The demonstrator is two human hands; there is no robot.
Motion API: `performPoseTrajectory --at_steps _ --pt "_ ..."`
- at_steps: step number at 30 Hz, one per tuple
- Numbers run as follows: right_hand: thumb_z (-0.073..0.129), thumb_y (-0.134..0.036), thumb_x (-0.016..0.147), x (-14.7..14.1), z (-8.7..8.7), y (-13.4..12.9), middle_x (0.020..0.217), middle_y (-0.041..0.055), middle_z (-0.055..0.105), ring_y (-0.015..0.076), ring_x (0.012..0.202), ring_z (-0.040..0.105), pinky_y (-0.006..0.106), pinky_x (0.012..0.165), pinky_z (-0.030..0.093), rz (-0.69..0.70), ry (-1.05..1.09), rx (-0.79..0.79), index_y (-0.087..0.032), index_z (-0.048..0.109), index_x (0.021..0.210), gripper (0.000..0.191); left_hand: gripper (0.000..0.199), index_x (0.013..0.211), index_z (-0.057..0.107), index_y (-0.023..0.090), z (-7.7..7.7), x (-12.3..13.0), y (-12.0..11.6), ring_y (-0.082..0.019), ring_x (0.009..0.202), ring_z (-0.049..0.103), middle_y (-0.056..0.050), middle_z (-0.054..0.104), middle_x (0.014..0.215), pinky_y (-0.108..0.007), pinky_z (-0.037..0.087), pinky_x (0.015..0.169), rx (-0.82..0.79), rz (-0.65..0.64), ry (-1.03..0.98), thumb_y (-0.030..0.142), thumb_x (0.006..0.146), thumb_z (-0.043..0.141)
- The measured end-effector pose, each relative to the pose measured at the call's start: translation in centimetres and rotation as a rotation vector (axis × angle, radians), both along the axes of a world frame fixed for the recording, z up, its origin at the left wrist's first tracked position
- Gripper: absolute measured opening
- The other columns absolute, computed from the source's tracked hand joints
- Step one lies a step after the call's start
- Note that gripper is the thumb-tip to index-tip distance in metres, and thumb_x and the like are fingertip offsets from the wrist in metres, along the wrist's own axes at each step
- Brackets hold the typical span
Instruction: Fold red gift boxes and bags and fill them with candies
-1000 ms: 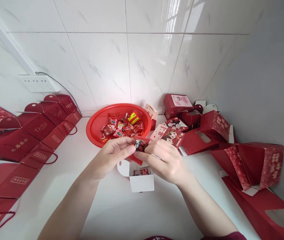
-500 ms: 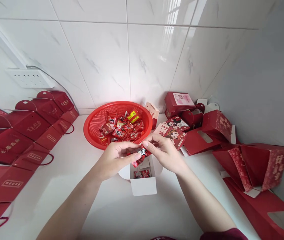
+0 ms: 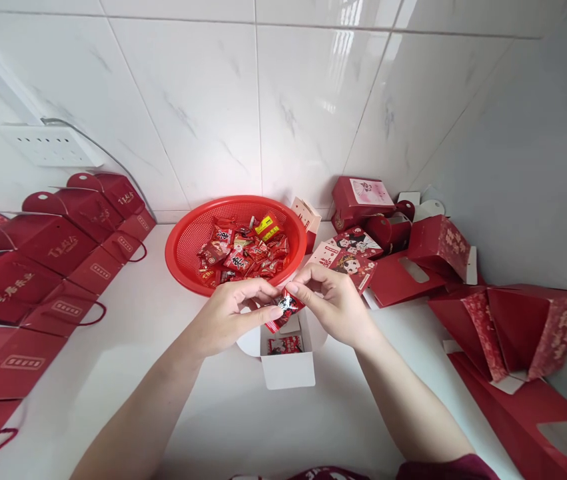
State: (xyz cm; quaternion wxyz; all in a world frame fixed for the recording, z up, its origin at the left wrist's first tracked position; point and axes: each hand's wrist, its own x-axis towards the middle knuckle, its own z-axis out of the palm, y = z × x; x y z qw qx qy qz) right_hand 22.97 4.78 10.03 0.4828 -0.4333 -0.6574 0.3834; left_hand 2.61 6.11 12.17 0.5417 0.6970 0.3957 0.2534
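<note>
Between my two hands is a small red wrapped candy (image 3: 287, 305) with a black-and-white print. My left hand (image 3: 236, 317) pinches its left side with thumb and fingers, and my right hand (image 3: 336, 303) pinches its upper right side. Below the candy stands an open white box (image 3: 289, 370) with its front flap folded down. Another red packet (image 3: 284, 345) lies inside the box. Just behind my hands, a red plastic basket (image 3: 183, 250) holds several red wrapped candies and one with a yellow label (image 3: 268, 227).
Red gift boxes (image 3: 56, 243) with cord handles line the left side. On the right are more red boxes (image 3: 440, 247), some open, and printed cards (image 3: 350, 263). A tiled wall (image 3: 213, 100) rises behind, with a socket strip (image 3: 53, 147) at left.
The view has tilted and shifted slightly, so the basket and boxes appear a little higher. Both hands keep nearly the same pinch on the candy.
</note>
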Motion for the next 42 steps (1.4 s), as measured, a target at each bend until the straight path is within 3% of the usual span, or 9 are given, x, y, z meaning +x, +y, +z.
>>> performPoseTrajectory --at_steps 5,9,13,19,24,30,33,38,42 --pt "0.065 -0.037 0.091 0.0 0.3 -0.4 0.073 0.0011 0.067 0.0144 0.067 0.062 0.027 0.063 0.049 -0.02 -0.031 0.03 -0.019 0.064 0.078 0.023 0.015 0.101 0.068 0.021 -0.1 -0.2 0.2 -0.015 0.085 0.066 0.0 0.068 0.091 -0.027 0.053 0.077 -0.027 -0.044 0.006 0.031 0.09 0.064" --pt "0.065 -0.029 0.092 0.1 0.8 -1.0 0.075 0.0004 0.069 0.0143 0.069 0.063 0.027 0.065 0.048 -0.031 -0.184 0.171 -0.02 0.065 0.079 0.016 0.018 0.104 0.068 0.022 -0.1 -0.1 0.0 -0.017 0.091 0.064 -0.001 0.07 0.097 -0.029 0.051 0.082 0.086 -0.077 0.086 0.033 0.09 0.064" --pt "0.065 -0.025 0.092 0.0 1.0 -1.2 0.081 0.0001 0.07 0.0146 0.074 0.064 0.028 0.071 0.049 0.026 -0.267 0.273 -0.021 0.066 0.084 0.009 0.016 0.087 0.067 0.02 -0.1 0.3 -0.1 -0.013 0.075 0.06 0.002 0.066 0.081 -0.026 0.048 0.07 0.17 -0.051 0.151 0.035 0.087 0.068" --pt "0.062 -0.024 0.094 0.1 1.2 -0.9 0.103 0.0016 0.072 0.0152 0.091 0.068 0.028 0.081 0.053 0.065 -0.207 0.132 -0.022 0.063 0.109 0.015 0.021 0.086 0.063 0.018 -0.5 0.7 0.1 -0.012 0.071 0.062 0.002 0.063 0.078 -0.025 0.054 0.065 -0.021 0.055 0.025 0.039 0.086 0.067" --pt "0.055 -0.016 0.096 0.5 1.5 -0.9 0.102 0.0016 0.071 0.0134 0.092 0.067 0.024 0.078 0.051 0.134 -0.22 0.103 -0.021 0.063 0.107 0.014 0.019 0.088 0.063 0.02 -0.4 0.8 -0.1 -0.013 0.073 0.065 0.002 0.067 0.081 -0.023 0.054 0.064 0.101 0.08 0.127 0.039 0.087 0.067" --pt "0.051 -0.009 0.094 1.1 0.9 -0.4 0.087 -0.0005 0.068 0.0124 0.074 0.06 0.024 0.067 0.043 0.06 -0.468 0.067 -0.02 0.063 0.094 0.016 0.025 0.107 0.064 0.028 0.2 -0.5 0.1 -0.018 0.098 0.068 0.001 0.07 0.11 -0.029 0.057 0.084 0.377 0.145 0.365 0.041 0.086 0.067" --pt "0.047 -0.004 0.091 0.3 0.1 -0.4 0.085 0.0004 0.068 0.0128 0.072 0.06 0.023 0.067 0.043 0.167 -0.633 -0.028 -0.019 0.063 0.094 0.022 0.022 0.107 0.064 0.029 0.5 -1.5 0.6 -0.017 0.099 0.067 0.002 0.07 0.11 -0.026 0.058 0.08 0.415 0.199 0.392 0.042 0.089 0.064" --pt "0.044 0.003 0.086 -1.7 -0.3 -1.0 0.094 0.0145 0.071 0.0247 0.087 0.067 0.033 0.082 0.045 0.269 -1.144 -0.118 -0.01 0.069 0.086 0.028 0.02 0.102 0.066 0.028 1.0 -2.5 1.0 -0.015 0.093 0.068 0.003 0.072 0.101 -0.023 0.057 0.081 0.477 0.261 0.418 0.043 0.089 0.065" --pt "0.049 0.001 0.084 -1.4 0.8 -1.3 0.096 0.0132 0.071 0.0261 0.088 0.067 0.032 0.076 0.044 0.264 -1.177 -0.111 -0.012 0.068 0.089 0.024 0.02 0.103 0.067 0.028 1.4 -2.9 0.8 -0.015 0.093 0.068 0.002 0.073 0.102 -0.023 0.056 0.079 0.499 0.319 0.441 0.043 0.089 0.065"
